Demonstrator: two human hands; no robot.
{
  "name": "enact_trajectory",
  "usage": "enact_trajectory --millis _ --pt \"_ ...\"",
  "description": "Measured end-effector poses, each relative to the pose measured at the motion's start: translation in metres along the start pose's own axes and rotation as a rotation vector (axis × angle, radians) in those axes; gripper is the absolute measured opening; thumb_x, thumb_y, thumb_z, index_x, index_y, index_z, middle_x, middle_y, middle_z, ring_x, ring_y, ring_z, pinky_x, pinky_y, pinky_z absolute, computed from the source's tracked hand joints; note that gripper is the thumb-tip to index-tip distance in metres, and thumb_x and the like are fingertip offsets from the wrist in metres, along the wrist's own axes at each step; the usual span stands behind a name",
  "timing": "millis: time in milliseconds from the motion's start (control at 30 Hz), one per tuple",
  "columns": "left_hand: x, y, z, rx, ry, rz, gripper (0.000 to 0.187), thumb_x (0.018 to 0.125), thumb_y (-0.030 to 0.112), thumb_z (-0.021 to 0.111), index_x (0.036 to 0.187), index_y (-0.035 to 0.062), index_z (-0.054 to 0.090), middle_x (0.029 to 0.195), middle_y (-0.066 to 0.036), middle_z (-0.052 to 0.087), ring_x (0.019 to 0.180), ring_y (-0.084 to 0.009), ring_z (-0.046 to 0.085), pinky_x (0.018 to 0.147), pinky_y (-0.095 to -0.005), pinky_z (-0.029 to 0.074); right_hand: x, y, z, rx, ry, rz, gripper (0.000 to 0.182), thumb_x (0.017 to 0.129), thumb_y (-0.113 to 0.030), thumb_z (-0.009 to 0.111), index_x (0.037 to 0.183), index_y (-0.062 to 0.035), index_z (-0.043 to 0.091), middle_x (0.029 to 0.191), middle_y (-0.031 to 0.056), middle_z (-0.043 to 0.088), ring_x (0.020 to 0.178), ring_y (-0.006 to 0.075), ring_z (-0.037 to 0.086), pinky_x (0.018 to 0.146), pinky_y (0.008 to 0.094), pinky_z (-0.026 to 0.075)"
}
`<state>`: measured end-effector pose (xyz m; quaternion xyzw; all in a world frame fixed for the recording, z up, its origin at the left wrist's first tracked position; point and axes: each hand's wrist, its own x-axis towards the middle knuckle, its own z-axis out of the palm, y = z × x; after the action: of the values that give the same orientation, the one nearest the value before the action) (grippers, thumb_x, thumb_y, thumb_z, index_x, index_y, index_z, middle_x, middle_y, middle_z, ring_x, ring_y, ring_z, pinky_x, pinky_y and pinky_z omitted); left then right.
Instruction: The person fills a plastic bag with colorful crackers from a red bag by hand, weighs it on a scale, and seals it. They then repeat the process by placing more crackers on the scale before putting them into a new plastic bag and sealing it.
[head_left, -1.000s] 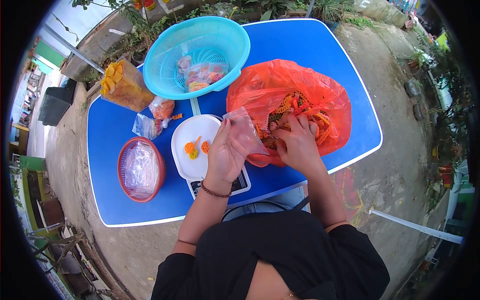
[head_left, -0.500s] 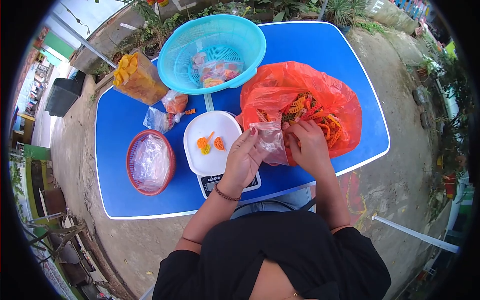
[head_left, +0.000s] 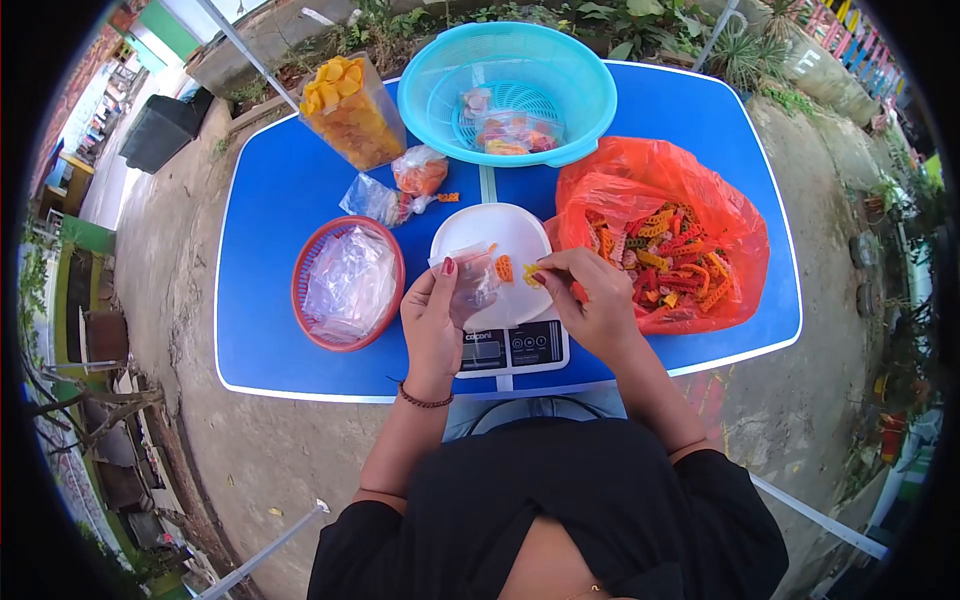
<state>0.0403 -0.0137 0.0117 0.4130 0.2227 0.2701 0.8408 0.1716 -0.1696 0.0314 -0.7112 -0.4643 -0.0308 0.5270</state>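
My left hand (head_left: pixel 432 318) pinches a small clear plastic bag (head_left: pixel 478 284) over the near-left part of the white plate (head_left: pixel 520 232). The plate rests on a digital scale (head_left: pixel 535 345). Between the fingers of my right hand (head_left: pixel 598 300) is a yellow snack piece (head_left: pixel 533 275), held over the plate's right side. An orange snack piece (head_left: pixel 504 268) shows beside the small bag. To the right, an open red plastic bag (head_left: pixel 735 235) holds many coloured snack pieces (head_left: pixel 670 255).
A turquoise basket (head_left: pixel 590 110) with filled packets stands at the back. A tall container of yellow chips (head_left: pixel 350 115) and tied bags (head_left: pixel 420 172) are at the back left. A red basket (head_left: pixel 303 300) of clear bags sits left of the scale.
Both hands have moved from the red bag to over the plate. My right hand now holds a yellow piece. The view has shifted, so the table items appear farther right.
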Motion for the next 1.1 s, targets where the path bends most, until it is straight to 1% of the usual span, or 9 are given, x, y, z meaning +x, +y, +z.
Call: enact_trajectory --millis 133,233,333,433,533,733,833,933,1100 --pt "-0.006 0.007 -0.021 0.146 0.100 0.083 0.031 0.105 0.022 0.059 0.119 -0.0049 0.067 0.108 -0.017 0.075 0.093 -0.0237 0.075 0.081 -0.0352 0.063 0.006 0.002 0.030 0.031 -0.138 0.042 0.010 0.089 0.001 0.066 0.100 0.0009 0.067 0.093 0.0152 0.068 0.086 0.0350 0.068 0.075 0.0414 0.055" --pt "-0.011 0.012 -0.029 0.198 0.158 0.075 0.029 0.101 0.020 0.066 0.117 -0.0047 0.069 0.101 -0.017 0.076 0.088 -0.0227 0.076 0.079 -0.0340 0.063 0.007 0.005 0.042 0.028 -0.177 0.046 0.013 0.090 0.002 0.066 0.102 0.0012 0.067 0.094 0.0162 0.068 0.086 0.0350 0.068 0.077 0.0414 0.055" --pt "-0.014 0.014 -0.032 0.222 0.159 0.112 0.024 0.099 0.015 0.069 0.114 -0.0041 0.070 0.097 -0.015 0.076 0.085 -0.0216 0.076 0.077 -0.0318 0.063 0.010 0.004 0.046 -0.033 -0.089 0.010 0.014 0.091 0.004 0.065 0.104 0.0028 0.069 0.096 0.0152 0.069 0.079 0.0284 0.070 0.071 0.0340 0.056" --pt "-0.014 0.012 -0.038 0.292 0.116 0.168 0.023 0.099 0.013 0.068 0.113 -0.0043 0.070 0.097 -0.015 0.076 0.086 -0.0208 0.076 0.078 -0.0309 0.062 0.010 0.004 0.039 -0.057 -0.071 0.072 0.015 0.091 0.004 0.065 0.105 0.0019 0.070 0.096 0.0150 0.070 0.078 0.0276 0.071 0.070 0.0331 0.056" --pt "-0.014 0.007 -0.043 0.369 0.074 0.225 0.022 0.100 0.013 0.066 0.112 -0.0053 0.070 0.097 -0.013 0.076 0.086 -0.0192 0.075 0.079 -0.0306 0.062 0.009 0.003 0.029 -0.032 -0.068 0.079 0.013 0.092 0.005 0.064 0.104 0.0038 0.069 0.094 0.0171 0.069 0.082 0.0325 0.070 0.073 0.0368 0.056" --pt "-0.017 0.007 -0.017 0.281 -0.002 0.175 0.024 0.098 0.012 0.070 0.113 -0.0066 0.068 0.097 -0.015 0.076 0.086 -0.0183 0.074 0.080 -0.0302 0.061 0.010 -0.016 0.016 0.022 -0.114 0.076 0.015 0.089 0.007 0.066 0.102 0.0030 0.072 0.093 0.0141 0.071 0.080 0.0260 0.072 0.069 0.0328 0.057" --pt "-0.023 0.008 -0.017 0.381 -0.071 0.123 0.023 0.096 0.009 0.072 0.112 -0.0059 0.068 0.096 -0.013 0.076 0.086 -0.0159 0.074 0.079 -0.0279 0.060 0.010 -0.023 0.014 0.063 -0.157 0.055 0.016 0.088 0.007 0.067 0.103 0.0017 0.072 0.095 0.0127 0.072 0.083 0.0261 0.072 0.070 0.0321 0.058" --pt "-0.027 0.009 -0.018 0.494 -0.104 0.158 0.023 0.091 0.006 0.077 0.110 -0.0049 0.069 0.094 -0.011 0.076 0.085 -0.0137 0.073 0.076 -0.0254 0.059 0.012 -0.033 0.011 0.086 -0.173 0.027 0.018 0.086 0.006 0.069 0.103 -0.0002 0.073 0.097 0.0119 0.071 0.088 0.0256 0.072 0.073 0.0319 0.058" --pt "-0.031 0.015 -0.014 0.756 -0.128 0.235 0.026 0.082 0.006 0.085 0.103 -0.0024 0.072 0.090 -0.009 0.076 0.081 -0.0110 0.072 0.073 -0.0245 0.058 0.013 -0.031 0.010 0.152 -0.298 -0.137 0.024 0.080 0.008 0.067 0.100 -0.0026 0.073 0.095 0.0116 0.070 0.083 0.0272 0.067 0.071 0.0371 0.055"
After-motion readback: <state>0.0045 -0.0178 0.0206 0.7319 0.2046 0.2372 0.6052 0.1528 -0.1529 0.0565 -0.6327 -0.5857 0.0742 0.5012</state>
